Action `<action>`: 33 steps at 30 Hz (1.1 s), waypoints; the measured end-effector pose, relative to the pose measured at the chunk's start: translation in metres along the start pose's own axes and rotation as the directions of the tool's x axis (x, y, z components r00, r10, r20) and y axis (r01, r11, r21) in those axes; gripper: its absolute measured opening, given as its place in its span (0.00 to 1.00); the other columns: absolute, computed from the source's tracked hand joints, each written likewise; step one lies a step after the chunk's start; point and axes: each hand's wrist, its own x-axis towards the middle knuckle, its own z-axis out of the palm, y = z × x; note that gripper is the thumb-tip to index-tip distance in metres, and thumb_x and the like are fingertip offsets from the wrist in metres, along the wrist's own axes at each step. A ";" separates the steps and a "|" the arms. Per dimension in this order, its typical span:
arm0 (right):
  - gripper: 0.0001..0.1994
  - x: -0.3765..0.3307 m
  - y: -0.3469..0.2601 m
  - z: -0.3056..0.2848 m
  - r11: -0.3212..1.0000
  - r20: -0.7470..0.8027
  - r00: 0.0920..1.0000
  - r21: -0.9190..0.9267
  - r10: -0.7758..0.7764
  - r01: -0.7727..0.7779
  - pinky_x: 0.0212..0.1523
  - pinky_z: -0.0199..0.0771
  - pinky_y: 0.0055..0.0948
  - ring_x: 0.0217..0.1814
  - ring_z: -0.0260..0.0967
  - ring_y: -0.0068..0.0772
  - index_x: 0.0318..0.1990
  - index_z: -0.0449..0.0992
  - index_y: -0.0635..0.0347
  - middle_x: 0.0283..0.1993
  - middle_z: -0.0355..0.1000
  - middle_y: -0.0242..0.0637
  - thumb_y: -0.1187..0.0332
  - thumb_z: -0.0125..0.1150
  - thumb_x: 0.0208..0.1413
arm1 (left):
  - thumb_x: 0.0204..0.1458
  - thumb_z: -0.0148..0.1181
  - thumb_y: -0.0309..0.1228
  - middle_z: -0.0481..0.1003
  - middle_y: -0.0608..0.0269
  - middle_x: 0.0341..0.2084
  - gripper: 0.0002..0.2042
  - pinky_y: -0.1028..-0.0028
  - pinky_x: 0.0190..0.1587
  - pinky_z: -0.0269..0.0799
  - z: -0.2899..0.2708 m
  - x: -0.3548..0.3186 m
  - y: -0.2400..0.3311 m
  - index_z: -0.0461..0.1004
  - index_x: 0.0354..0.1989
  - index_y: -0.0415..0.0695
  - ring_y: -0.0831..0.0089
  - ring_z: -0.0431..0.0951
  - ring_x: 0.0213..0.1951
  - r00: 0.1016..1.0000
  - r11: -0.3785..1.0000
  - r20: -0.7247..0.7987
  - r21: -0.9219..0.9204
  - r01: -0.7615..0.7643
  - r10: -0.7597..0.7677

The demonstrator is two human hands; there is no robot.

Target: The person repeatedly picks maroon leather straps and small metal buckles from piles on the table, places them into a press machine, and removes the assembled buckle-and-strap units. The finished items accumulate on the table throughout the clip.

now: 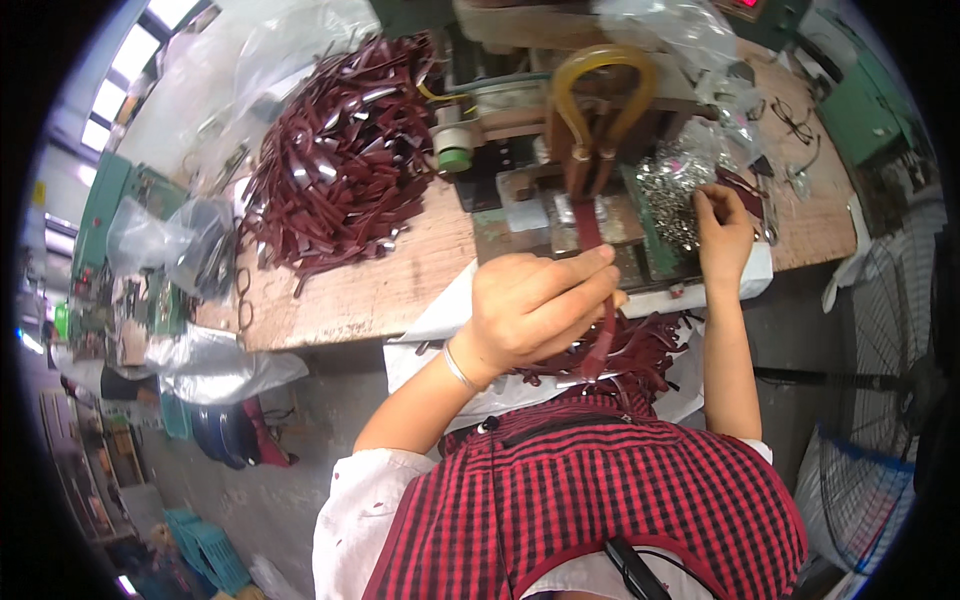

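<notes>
Between the fingers of my left hand [540, 305] is a dark red strap [588, 225], one end reaching under the head of a bench press [590, 130] and the other hanging toward my lap. My left fingers are closed on it. At the right, my right hand [724, 225] bends its thumb and fingers together at the edge of a heap of small shiny metal fittings [668, 200]. Whether a fitting is between those fingertips is too small to make out. More dark red straps [640, 355] lie in a pile on a white cloth at my lap.
A large heap of dark red straps [335, 160] covers the left of the wooden table [340, 310]. Scissors [244, 298] lie near its left edge, with clear plastic bags [200, 240] beyond. Another pair of scissors [790, 120] lies at right. A fan [900, 370] stands to the right.
</notes>
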 end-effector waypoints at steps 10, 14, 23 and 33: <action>0.08 -0.015 -0.025 0.016 0.996 0.104 0.993 0.084 -0.050 0.041 0.52 0.73 0.22 0.47 0.75 0.22 0.48 0.81 0.65 0.43 0.81 0.32 0.76 0.64 0.63 | 0.38 0.81 0.32 0.59 0.42 0.68 0.52 0.57 0.71 0.56 0.001 -0.073 -0.117 0.54 0.73 0.36 0.45 0.59 0.69 0.609 0.583 -0.176 0.182 0.792 -0.773; 0.08 -0.021 -0.042 0.020 0.992 0.080 0.997 0.127 -0.005 -0.005 0.53 0.72 0.22 0.46 0.75 0.22 0.47 0.82 0.65 0.43 0.81 0.32 0.76 0.64 0.63 | 0.44 0.77 0.29 0.69 0.45 0.63 0.42 0.62 0.67 0.64 -0.030 -0.052 -0.145 0.61 0.69 0.35 0.52 0.69 0.63 0.730 0.678 -0.412 0.295 0.673 -0.545; 0.08 -0.016 -0.032 0.019 0.994 0.082 0.996 0.104 0.022 -0.031 0.51 0.73 0.23 0.46 0.76 0.21 0.46 0.84 0.65 0.43 0.82 0.33 0.74 0.66 0.61 | 0.50 0.69 0.37 0.80 0.55 0.34 0.11 0.60 0.43 0.78 -0.104 -0.089 -0.163 0.81 0.32 0.42 0.55 0.81 0.43 0.523 0.177 0.030 0.956 0.232 -0.852; 0.14 -0.031 -0.123 0.036 0.954 0.266 0.948 0.283 -0.175 0.096 0.51 0.74 0.24 0.46 0.77 0.24 0.51 0.78 0.66 0.42 0.81 0.36 0.76 0.67 0.56 | 0.63 0.58 0.25 0.82 0.63 0.30 0.05 0.79 0.29 0.71 -0.096 -0.103 -0.132 0.76 0.44 0.40 0.74 0.80 0.27 0.265 0.179 0.332 -0.269 0.946 -0.905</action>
